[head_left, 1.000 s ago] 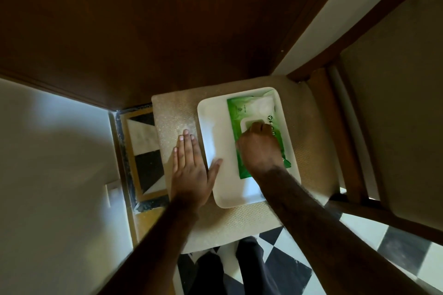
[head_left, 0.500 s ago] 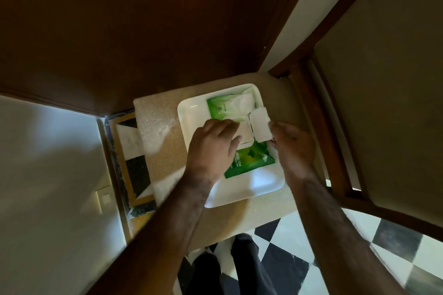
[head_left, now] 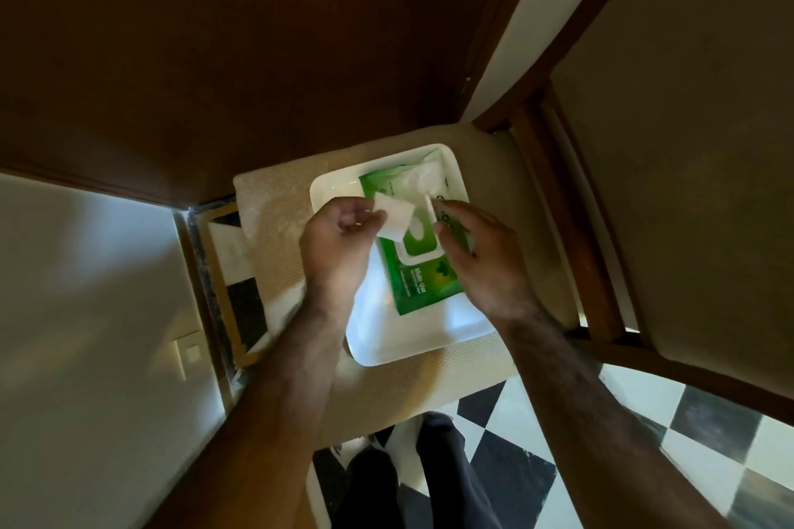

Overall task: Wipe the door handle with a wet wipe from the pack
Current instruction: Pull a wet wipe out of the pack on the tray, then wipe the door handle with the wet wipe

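Pinching a folded white wet wipe [head_left: 394, 218] between thumb and fingertips, the left hand [head_left: 339, 245] sits just left of centre in the frame, its fingers curled together and clamped on the wipe's left corner. The wipe hangs over the upper part of the green pack [head_left: 414, 271], which lies flat in a white rectangular tray [head_left: 386, 339] at the middle of the picture. The pack's white flip lid [head_left: 429, 206] stands open, hinged up on the right side of its oval opening, and the right hand [head_left: 477, 258] rests over that side of the pack with its fingers bent and close together, fingertips against the lid (whether they grip the lid or only press on it I cannot tell). The tray stands on the beige padded seat [head_left: 275, 202] of a wooden chair, whose backrest [head_left: 687, 142] fills the right of the frame. A dark wooden door [head_left: 236, 47] takes up the upper left. Below lie a black-and-white checkered floor [head_left: 515, 477] and, at bottom centre, the person's dark trouser legs [head_left: 429, 485]. A pale wall with a switch plate [head_left: 187, 352] occupies the lower left.
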{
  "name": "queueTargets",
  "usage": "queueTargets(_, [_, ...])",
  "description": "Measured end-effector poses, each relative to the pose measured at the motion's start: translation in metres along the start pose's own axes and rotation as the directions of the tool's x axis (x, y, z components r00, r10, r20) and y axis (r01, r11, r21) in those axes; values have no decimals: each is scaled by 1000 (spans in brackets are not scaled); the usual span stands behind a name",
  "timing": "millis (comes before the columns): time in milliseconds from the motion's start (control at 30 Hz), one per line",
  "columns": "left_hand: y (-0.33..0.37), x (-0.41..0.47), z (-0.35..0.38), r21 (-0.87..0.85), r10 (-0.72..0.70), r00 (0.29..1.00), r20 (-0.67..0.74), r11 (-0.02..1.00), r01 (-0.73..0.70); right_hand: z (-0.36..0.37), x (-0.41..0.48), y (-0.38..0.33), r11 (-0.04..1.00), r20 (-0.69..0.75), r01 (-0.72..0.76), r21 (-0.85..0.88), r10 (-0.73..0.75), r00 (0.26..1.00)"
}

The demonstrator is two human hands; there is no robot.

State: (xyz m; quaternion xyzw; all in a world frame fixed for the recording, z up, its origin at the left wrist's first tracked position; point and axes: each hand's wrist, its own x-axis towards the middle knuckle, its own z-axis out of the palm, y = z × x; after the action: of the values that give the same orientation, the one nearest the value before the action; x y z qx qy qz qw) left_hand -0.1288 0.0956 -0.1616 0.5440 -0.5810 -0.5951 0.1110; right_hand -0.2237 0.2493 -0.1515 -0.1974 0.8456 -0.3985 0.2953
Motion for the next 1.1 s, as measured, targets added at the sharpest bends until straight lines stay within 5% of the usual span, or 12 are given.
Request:
queueTargets(167, [1,-12,-47,-388,-104,995,-1,917,95,18,-1,-10,917,209,177,-357,-107,972])
queueTargets(300, [-1,-10,-56,-394,-64,998,-16,918,53,37,-8,-7,710,263,254,-657,-99,960])
queueTargets(433, [-5,-12,-65,-378,-15,1000,-1,926,13,47,-8,-17,651,243,228,-724,-70,968])
queueTargets(500, [-6,-16,-70,-396,9,999,35,918,6,46,-5,-27,774,242,184,-606,-41,969])
queueTargets(567, [-4,-23,-80,-414,28,997,66,910,1,43,-9,-47,980,220,-4,-200,49,974])
queueTargets(633, [3,-32,-90,-410,48,992,116,912,4,43,-17,-71,907,283,-251,337,157,946])
queueTargets(700, [13,-44,-101,-412,61,984,169,911,14,40,-29,-93,740,349,-333,584,141,927])
queueTargets(867, [60,-74,-143,-343,127,980,151,937,-68,26,-54,-160,623,388,-330,709,46,920])
queueTargets(1100, [141,-125,-209,-133,171,970,174,980,-149,7,-86,-256,710,357,-207,673,-67,932])
